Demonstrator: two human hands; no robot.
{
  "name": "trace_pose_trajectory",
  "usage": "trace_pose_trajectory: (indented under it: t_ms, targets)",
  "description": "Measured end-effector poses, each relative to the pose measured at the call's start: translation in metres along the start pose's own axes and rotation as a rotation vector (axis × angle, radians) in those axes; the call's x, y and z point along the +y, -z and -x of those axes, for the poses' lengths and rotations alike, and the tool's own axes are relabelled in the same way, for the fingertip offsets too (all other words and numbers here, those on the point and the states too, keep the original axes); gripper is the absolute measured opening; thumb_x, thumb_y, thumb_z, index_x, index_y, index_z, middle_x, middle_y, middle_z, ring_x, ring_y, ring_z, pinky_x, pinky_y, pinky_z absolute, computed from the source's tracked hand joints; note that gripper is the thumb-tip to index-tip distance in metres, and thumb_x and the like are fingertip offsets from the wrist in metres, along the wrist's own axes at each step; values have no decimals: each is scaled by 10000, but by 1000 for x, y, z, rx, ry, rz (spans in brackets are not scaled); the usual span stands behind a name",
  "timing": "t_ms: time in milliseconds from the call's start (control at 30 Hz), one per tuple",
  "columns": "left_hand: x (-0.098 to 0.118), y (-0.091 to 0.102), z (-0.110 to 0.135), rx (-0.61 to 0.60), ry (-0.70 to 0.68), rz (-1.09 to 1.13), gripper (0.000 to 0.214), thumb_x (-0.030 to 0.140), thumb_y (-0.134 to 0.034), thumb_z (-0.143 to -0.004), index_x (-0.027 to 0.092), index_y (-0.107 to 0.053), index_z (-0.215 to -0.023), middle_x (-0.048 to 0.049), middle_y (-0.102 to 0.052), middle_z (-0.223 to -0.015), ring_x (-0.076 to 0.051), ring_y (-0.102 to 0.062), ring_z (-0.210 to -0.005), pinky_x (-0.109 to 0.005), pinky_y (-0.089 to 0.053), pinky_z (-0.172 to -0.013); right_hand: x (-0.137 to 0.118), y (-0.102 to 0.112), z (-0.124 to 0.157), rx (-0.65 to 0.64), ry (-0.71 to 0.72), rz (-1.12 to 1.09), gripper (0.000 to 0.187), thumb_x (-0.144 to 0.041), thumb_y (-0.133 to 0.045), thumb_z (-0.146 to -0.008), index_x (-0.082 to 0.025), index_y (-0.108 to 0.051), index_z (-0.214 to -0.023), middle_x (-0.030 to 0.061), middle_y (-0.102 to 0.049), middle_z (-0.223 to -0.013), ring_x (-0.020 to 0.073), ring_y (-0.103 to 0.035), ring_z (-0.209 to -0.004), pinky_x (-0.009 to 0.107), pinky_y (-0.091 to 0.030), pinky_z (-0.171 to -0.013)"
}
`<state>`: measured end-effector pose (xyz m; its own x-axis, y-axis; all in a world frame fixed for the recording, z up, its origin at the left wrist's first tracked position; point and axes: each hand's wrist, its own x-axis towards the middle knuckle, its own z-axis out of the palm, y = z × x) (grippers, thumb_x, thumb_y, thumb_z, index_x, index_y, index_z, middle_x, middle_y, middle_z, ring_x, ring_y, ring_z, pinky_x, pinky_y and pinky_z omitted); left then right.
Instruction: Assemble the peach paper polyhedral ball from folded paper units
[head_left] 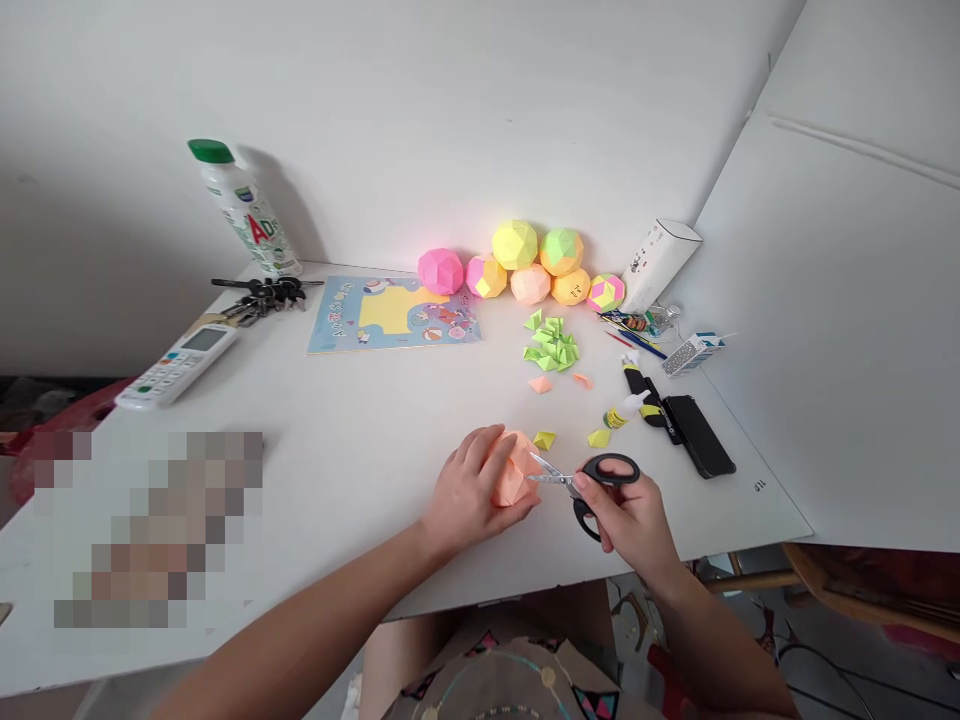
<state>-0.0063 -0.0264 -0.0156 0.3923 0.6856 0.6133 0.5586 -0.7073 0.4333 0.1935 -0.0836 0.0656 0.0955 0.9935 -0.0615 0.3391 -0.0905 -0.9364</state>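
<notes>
My left hand (472,485) is wrapped round a peach folded-paper ball (514,468) near the table's front edge. In my right hand (634,515) is a pair of scissors (609,470) with black handles. Their blades stand apart, with the tips at the right side of the ball; whether they touch the paper I cannot tell. A yellow folded piece (544,440) lies just behind the ball, and another yellow piece (598,438) lies behind the scissors. Farther back are a peach piece (540,384) and a pile of green folded pieces (553,345).
Several finished paper balls (514,245) are stacked against the wall. A glue bottle (616,416), a black phone (699,436) and a small carton (690,354) are at the right. Leftward are a blue card (345,330), keys (274,295), a remote (176,368) and a bottle (251,215).
</notes>
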Motion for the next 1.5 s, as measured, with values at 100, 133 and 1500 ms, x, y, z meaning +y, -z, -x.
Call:
trace_pose_trajectory:
  t_ms: [100, 133, 1500]
  targets:
    - [1, 0, -1, 13, 1, -4, 647, 500, -591, -860, 203, -367, -1390, -185, -541, -1272, -343, -566, -1134, -491, -549, -879, 0, 0, 2, -3, 11, 19, 369, -529, -601, -859, -181, -569, -740, -59, -467, -518, 47, -374, -306, 166, -348, -246]
    - [1, 1, -1, 15, -1, -2, 649, 499, -591, -860, 197, -371, -1390, -190, -542, -1273, -344, -566, -1132, -491, -547, -880, -1, 0, 2, -2, 12, 23, 364, -524, -601, -861, -180, -575, -745, -59, -466, -516, 47, -373, -305, 165, -346, -248]
    - [1, 2, -1, 25, -100, -119, 717, 523, -601, -855, 159, -345, -1417, -217, -546, -1229, -356, -578, -1092, -472, -568, -811, -14, -16, 11, 91, 562, 485, 84, -198, -573, -906, -153, -633, -868, -18, -581, -586, 79, -469, -452, 201, -383, -461]
